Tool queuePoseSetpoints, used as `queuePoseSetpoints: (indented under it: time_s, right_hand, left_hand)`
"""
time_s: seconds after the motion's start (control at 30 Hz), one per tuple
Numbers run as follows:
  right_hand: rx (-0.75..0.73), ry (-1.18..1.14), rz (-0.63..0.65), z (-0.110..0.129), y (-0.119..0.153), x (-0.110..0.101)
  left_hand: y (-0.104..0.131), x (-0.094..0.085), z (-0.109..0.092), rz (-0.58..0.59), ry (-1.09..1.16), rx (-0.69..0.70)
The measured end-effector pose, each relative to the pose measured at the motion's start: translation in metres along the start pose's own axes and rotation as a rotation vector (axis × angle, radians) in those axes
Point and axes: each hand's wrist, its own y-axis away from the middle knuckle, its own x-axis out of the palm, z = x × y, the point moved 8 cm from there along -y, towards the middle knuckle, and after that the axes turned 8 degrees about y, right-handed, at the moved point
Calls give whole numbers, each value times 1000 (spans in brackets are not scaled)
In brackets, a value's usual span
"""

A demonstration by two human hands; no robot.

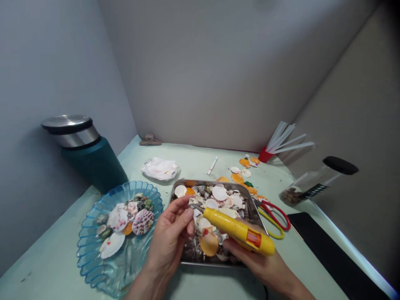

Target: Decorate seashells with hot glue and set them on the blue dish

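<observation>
My right hand (250,256) is wrapped round a yellow glue gun (239,230), its metal nozzle pointing left. Just left of the nozzle tip, my left hand (173,227) has thumb and fingertips drawn together; whatever they pinch is too small to make out. Both hands are above a metal tray (215,265) full of shells. Near the tray's front lies an orange-yellow scallop shell (208,244), and a white shell (219,193) rests towards its back. To the left, a blue scalloped glass plate (125,273) holds more shells, among them a purple-speckled one (143,221).
A teal bottle (93,162) stands back left, near a crumpled white wad (160,168). At right are red and yellow-green scissors (276,216), a tipped jar (308,185), a black flat object (331,254) and a red cup (265,155) of glue sticks. Orange shells (237,178) lie behind the tray.
</observation>
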Motion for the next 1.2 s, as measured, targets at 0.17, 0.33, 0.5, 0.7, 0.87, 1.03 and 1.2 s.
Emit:
queuePoseSetpoints:
  time_s: [0.17,0.33,0.5,0.7,0.87,1.03,1.2]
  right_hand:
    - [45,26,-133,-7,4,-7]
    - [-46,12,-44,7,-2,-4]
    - [-85,54,-2,13,-5,-5]
    - [-106,51,3,12,-3,-1]
    - [-96,92,4,7,-3,1]
    - [-120,104,11,9,-3,2]
    - [-105,92,25,9,-4,2]
  left_hand:
    - [0,0,-3,-12,-5,19]
    - [1,-2,-1,-10,-18,10]
    - [0,-5,3,-18,-59,-4]
    - [0,-3,-1,-35,-51,38]
    - [1,-3,-2,-40,-58,43]
    - [0,-5,-2,-48,-124,54]
    - [0,-8,-3,-56,-205,82]
